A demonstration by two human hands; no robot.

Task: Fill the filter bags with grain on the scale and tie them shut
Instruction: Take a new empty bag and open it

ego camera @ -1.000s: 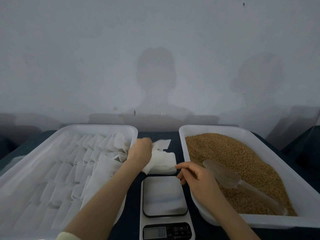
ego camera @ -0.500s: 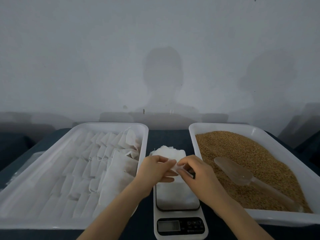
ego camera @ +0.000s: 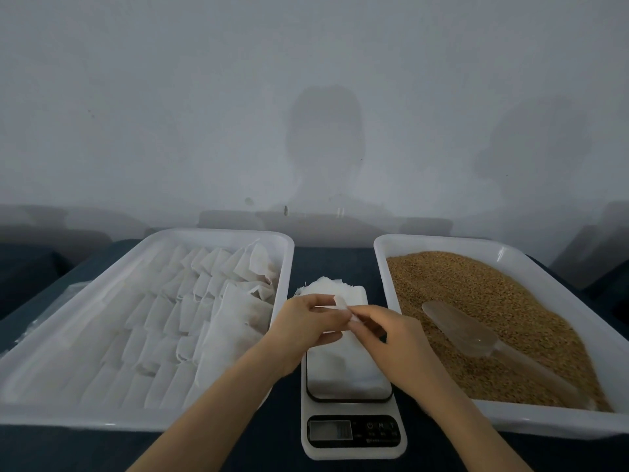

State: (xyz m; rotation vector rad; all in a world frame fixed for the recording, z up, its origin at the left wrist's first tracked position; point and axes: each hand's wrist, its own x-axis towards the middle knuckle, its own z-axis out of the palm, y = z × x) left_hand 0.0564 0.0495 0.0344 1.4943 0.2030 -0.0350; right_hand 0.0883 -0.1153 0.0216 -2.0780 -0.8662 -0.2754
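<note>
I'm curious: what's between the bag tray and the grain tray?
Head view: the scale, with left hand and right hand pinching a filter bag over it.

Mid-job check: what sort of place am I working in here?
Likely a small packing or portioning bench: a digital scale, a tray of empty filter bags, and a bin of loose grain with a scoop.

A white filter bag (ego camera: 337, 356) is being pinched at its top edge by the left hand (ego camera: 303, 325) and right hand (ego camera: 391, 338) above the scale (ego camera: 354, 434), which is being flanked by a bag tray (ego camera: 218, 235) and a grain tray (ego camera: 442, 241).
</note>
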